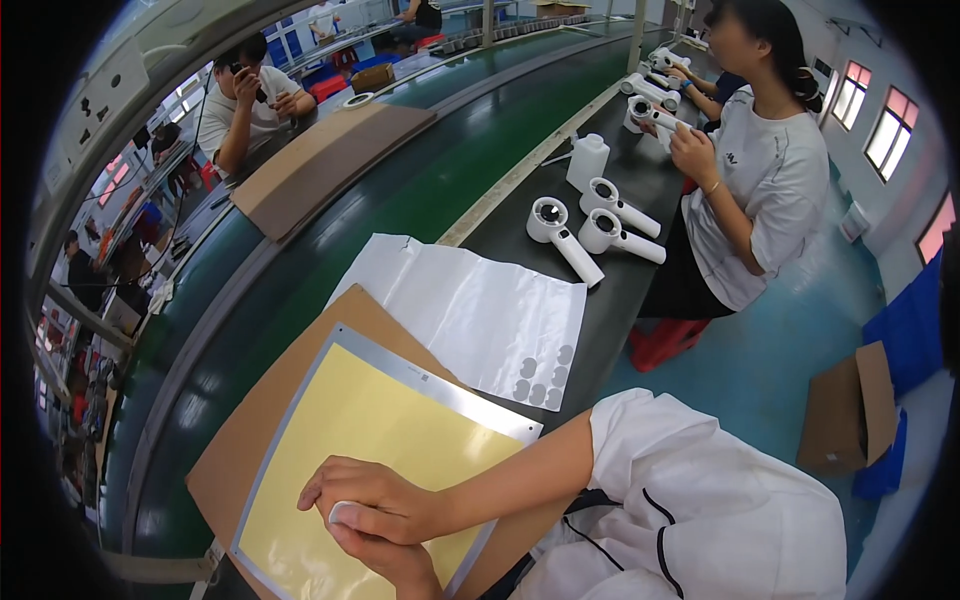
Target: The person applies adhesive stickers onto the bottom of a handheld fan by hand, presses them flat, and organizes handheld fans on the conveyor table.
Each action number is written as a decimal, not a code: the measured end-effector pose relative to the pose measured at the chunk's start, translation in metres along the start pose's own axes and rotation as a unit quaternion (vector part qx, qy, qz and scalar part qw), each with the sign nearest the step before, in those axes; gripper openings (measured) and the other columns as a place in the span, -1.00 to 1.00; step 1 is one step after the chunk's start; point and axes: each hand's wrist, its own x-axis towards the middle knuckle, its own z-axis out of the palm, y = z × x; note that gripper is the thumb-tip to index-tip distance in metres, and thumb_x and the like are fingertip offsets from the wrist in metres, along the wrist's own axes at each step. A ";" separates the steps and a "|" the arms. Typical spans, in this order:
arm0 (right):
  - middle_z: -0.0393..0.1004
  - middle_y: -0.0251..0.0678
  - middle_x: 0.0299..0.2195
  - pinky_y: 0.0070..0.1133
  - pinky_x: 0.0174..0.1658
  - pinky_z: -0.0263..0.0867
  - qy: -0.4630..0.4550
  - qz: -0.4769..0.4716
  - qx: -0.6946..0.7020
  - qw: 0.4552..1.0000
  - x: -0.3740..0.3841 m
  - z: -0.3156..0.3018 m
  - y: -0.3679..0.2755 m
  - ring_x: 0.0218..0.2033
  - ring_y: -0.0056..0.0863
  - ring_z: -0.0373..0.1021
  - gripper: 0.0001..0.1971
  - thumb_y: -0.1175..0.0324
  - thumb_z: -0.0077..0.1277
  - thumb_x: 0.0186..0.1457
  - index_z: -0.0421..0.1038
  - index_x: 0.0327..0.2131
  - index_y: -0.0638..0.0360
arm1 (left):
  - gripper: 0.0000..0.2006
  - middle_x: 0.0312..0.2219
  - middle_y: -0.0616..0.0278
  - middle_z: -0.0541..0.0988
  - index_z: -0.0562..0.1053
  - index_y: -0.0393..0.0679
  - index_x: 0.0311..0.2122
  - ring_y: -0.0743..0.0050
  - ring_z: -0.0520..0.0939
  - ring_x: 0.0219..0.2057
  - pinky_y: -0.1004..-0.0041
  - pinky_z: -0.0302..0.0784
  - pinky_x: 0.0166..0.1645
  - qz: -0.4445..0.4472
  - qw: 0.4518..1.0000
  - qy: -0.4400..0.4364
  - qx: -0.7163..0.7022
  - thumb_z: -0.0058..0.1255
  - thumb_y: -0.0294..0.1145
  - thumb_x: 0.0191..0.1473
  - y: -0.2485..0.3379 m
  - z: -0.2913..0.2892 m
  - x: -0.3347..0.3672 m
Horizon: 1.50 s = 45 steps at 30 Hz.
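My right hand [385, 495] reaches in from the right, its fingers curled down over my left hand [400, 565], which comes up from the lower edge. Both hands are closed and pressed together. A small whitish piece [344, 511] shows by the thumb; I cannot make out what it is. Most of the left fingers are hidden. Beneath the hands lies a yellow sheet [350, 420] with a silver border, on a brown cardboard sheet [240, 440]. Just beyond it, a crinkled white backing sheet [440, 300] carries several grey rounded stickers [540, 375] at its near right corner.
Three white handheld fans [565, 240] lie past the backing sheet, beside a white bottle [588, 162]. A co-worker [760, 170] at the right holds a similar fan. A green conveyor belt [400, 170] runs along the left, with a cardboard panel [330, 160] on it and another person [250, 100] beyond.
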 end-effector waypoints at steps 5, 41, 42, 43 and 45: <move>0.48 -0.18 -0.24 -0.40 -0.03 0.26 -0.014 -0.002 -0.001 1.000 0.001 -0.008 0.001 -0.12 -0.26 0.34 -0.73 0.24 -0.22 0.18 0.39 -0.45 0.19 | -0.51 -0.12 0.22 0.38 0.31 -0.19 -0.10 0.41 0.40 -0.03 0.34 0.28 0.07 -0.029 0.997 0.007 -0.072 -0.58 0.02 0.31 -0.007 0.000 0.003; 0.53 -0.10 -0.20 -0.35 0.04 0.24 -0.055 0.038 -0.044 0.997 0.009 -0.004 -0.012 -0.08 -0.22 0.33 -0.65 0.27 -0.32 0.14 0.46 -0.49 0.24 | -0.45 -0.10 0.22 0.39 0.34 -0.21 -0.02 0.41 0.42 -0.05 0.38 0.32 0.03 0.019 0.997 -0.080 -0.011 -0.48 0.08 0.27 -0.003 -0.016 0.006; 0.53 -0.10 -0.20 -0.35 0.04 0.24 -0.056 0.041 -0.042 0.997 0.009 -0.004 -0.011 -0.08 -0.22 0.33 -0.65 0.27 -0.32 0.14 0.46 -0.49 0.24 | -0.45 -0.10 0.22 0.39 0.34 -0.21 -0.02 0.41 0.42 -0.05 0.38 0.32 0.03 0.016 0.997 -0.078 -0.010 -0.48 0.08 0.27 -0.004 -0.016 0.006; 0.53 -0.10 -0.20 -0.34 0.03 0.25 -0.052 0.043 -0.042 0.997 0.008 -0.004 -0.011 -0.08 -0.23 0.33 -0.62 0.24 -0.33 0.16 0.46 -0.49 0.23 | -0.45 -0.09 0.14 0.38 0.38 -0.26 -0.07 0.33 0.42 -0.06 0.36 0.32 -0.01 0.015 0.998 -0.067 -0.015 -0.47 0.06 0.27 -0.006 -0.015 0.004; 0.53 -0.11 -0.21 -0.34 0.02 0.25 -0.051 0.052 -0.037 0.997 0.009 -0.003 -0.010 -0.09 -0.23 0.34 -0.60 0.22 -0.35 0.19 0.46 -0.50 0.22 | -0.43 -0.08 0.06 0.37 0.43 -0.31 -0.13 0.26 0.41 -0.07 0.34 0.32 -0.05 0.009 0.999 -0.049 -0.018 -0.47 0.03 0.26 -0.012 -0.016 0.006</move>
